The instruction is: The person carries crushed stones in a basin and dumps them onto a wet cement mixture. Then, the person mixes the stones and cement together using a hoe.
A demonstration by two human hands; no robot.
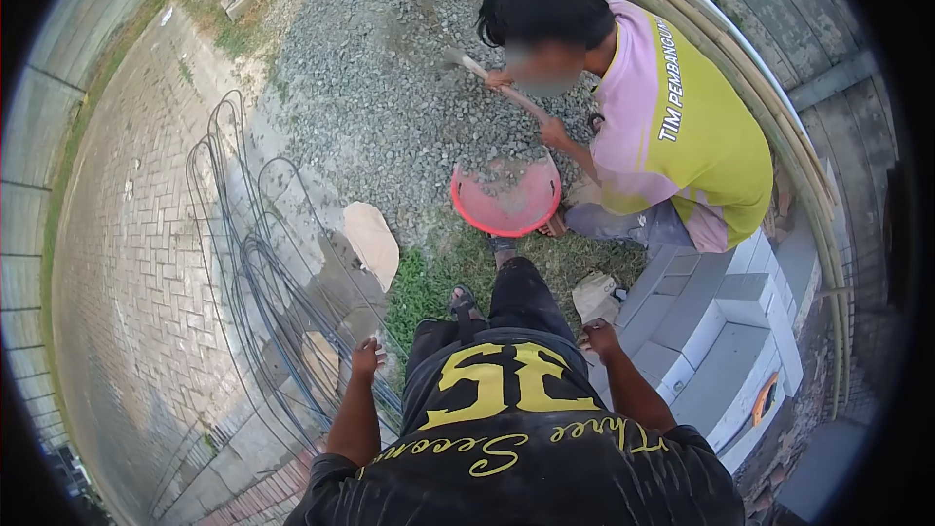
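My left hand (368,358) hangs beside my body, its fingers loosely bent and apart, with nothing visible in it. It is nearest to the bundle of thin dark metal rods (282,297) on the ground. My right hand (599,338) hangs on the other side, fingers half curled and seemingly holding nothing, close to a crumpled paper bag (596,299). In front of my feet stands a red basin (506,230) with some grey gravel in it. A crouching co-worker (682,127) grips the wooden handle (526,102) of a hoe-like tool over the gravel.
A wide spread of grey gravel (360,68) lies ahead. Pale blocks (682,331) are stacked at my right, with long bamboo poles (818,244) beyond them. A flattened piece of brown paper (371,244) lies left of the grass; paving (136,214) extends farther left.
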